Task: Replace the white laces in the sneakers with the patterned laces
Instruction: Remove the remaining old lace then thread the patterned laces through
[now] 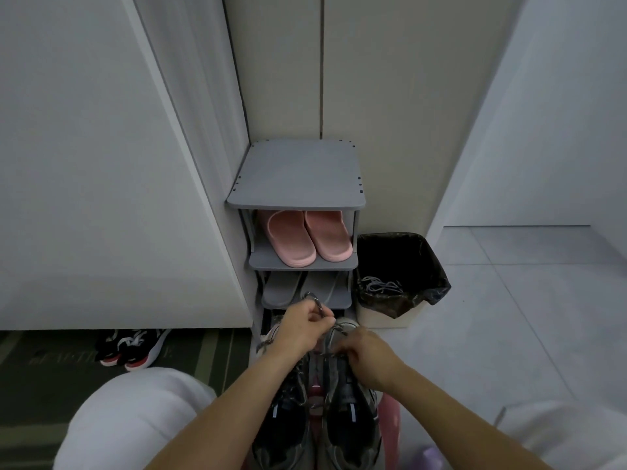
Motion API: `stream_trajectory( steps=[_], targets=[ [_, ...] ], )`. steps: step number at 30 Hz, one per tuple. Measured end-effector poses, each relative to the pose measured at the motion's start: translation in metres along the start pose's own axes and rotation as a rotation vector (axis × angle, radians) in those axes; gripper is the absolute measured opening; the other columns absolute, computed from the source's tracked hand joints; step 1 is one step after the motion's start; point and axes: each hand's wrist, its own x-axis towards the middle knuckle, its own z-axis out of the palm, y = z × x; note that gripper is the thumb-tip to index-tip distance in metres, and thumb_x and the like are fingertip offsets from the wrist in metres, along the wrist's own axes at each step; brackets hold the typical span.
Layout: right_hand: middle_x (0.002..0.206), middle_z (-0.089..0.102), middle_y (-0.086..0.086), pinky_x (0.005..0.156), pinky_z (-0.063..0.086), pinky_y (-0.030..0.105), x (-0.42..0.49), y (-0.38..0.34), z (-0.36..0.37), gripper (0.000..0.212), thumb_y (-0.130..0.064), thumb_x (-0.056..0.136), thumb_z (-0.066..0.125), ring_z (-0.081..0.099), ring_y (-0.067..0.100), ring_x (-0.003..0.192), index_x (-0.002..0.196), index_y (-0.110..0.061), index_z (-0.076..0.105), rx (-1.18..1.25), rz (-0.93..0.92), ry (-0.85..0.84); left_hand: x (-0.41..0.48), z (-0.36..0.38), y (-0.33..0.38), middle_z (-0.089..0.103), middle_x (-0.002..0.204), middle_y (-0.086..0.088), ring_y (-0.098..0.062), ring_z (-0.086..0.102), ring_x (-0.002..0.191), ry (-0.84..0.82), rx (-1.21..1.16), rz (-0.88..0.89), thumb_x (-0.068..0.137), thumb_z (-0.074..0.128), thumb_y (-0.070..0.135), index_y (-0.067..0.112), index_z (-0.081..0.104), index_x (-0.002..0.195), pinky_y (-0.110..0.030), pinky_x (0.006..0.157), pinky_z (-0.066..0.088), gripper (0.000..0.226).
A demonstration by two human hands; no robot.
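Right in front of the shoe rack [295,178], 2 dark sneakers [351,407] sit toes-forward between the knees. The left hand [302,329] grips a lace [317,301] loop and lifts it, probably drawing slack. The right hand [366,354] pinches lace at the eyelets to steady it. Pale laces [380,286] lie in the bin [431,262], likely discards. The rack crowds the toes.

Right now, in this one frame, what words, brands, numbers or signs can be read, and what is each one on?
Green floor mat: one row of pale capital letters, too blurred to read.
Sneakers: small pale tabs on the tongues, no legible text.
Grey shoe rack, pink slippers, lined bin: no text visible.
Nothing in this frame can be quoted.
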Motion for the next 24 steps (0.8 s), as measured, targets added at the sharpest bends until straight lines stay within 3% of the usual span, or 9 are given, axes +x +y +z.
stream_trajectory(
  steps=[3, 5, 9, 11, 14, 24],
  targets=[
    [0.112, 0.065, -0.002, 0.087, 0.047, 0.032, -0.004, -0.002, -0.002, 0.044, -0.003, 0.083, 0.041, 0.057, 0.02, 0.103, 0.106, -0.027, 0.07, 0.048, -0.012, -0.009, 0.005, 0.008, -0.01, 0.057, 0.069, 0.006, -0.007, 0.055, 0.066, -0.034, 0.161, -0.014, 0.086, 0.064, 0.011, 0.019, 0.059, 0.077, -0.018, 0.062, 0.044, 0.012],
    [0.107, 0.067, -0.003, 0.083, 0.046, 0.022, -0.007, -0.001, -0.007, 0.039, -0.002, 0.086, 0.043, 0.059, 0.015, 0.099, 0.106, -0.02, 0.071, 0.118, 0.015, -0.036, 0.004, 0.011, -0.016, 0.054, 0.068, 0.011, -0.002, 0.051, 0.064, -0.049, 0.286, -0.012, 0.087, 0.062, 0.013, 0.012, 0.059, 0.087, -0.017, 0.061, 0.041, 0.002],
    [0.093, 0.063, -0.006, 0.069, 0.04, 0.008, -0.007, 0.005, -0.009, 0.032, -0.002, 0.085, 0.046, 0.059, 0.01, 0.089, 0.1, -0.017, 0.07, 0.244, 0.085, 0.007, 0.002, 0.014, -0.021, 0.057, 0.078, 0.005, -0.013, 0.054, 0.077, -0.049, 0.434, -0.021, 0.087, 0.061, 0.015, 0.015, 0.057, 0.088, -0.025, 0.075, 0.045, 0.005],
    [0.099, 0.06, -0.002, 0.07, 0.039, 0.009, -0.007, 0.007, -0.005, 0.027, -0.006, 0.087, 0.047, 0.057, 0.013, 0.091, 0.097, -0.021, 0.068, 0.202, 0.116, 0.069, 0.001, 0.013, -0.021, 0.057, 0.08, 0.004, -0.016, 0.056, 0.08, -0.044, 0.482, -0.019, 0.086, 0.061, 0.016, 0.016, 0.058, 0.088, -0.029, 0.078, 0.047, 0.004],
    [0.107, 0.054, 0.006, 0.081, 0.043, 0.021, -0.006, 0.009, 0.001, 0.023, -0.013, 0.09, 0.048, 0.057, 0.02, 0.096, 0.103, -0.013, 0.067, 0.105, 0.126, 0.096, -0.001, 0.01, -0.02, 0.063, 0.088, -0.002, -0.02, 0.061, 0.089, -0.049, 0.531, -0.005, 0.086, 0.06, 0.016, 0.014, 0.061, 0.094, -0.03, 0.079, 0.048, 0.008],
    [0.093, 0.047, 0.002, 0.076, 0.044, 0.027, -0.003, 0.009, 0.008, 0.021, -0.026, 0.094, 0.048, 0.057, 0.021, 0.087, 0.092, -0.012, 0.063, 0.058, 0.097, 0.122, -0.002, 0.003, -0.014, 0.065, 0.1, -0.002, -0.021, 0.061, 0.095, -0.114, 0.642, 0.066, 0.09, 0.055, 0.019, 0.018, 0.058, 0.101, -0.032, 0.083, 0.05, 0.011]
  ],
)
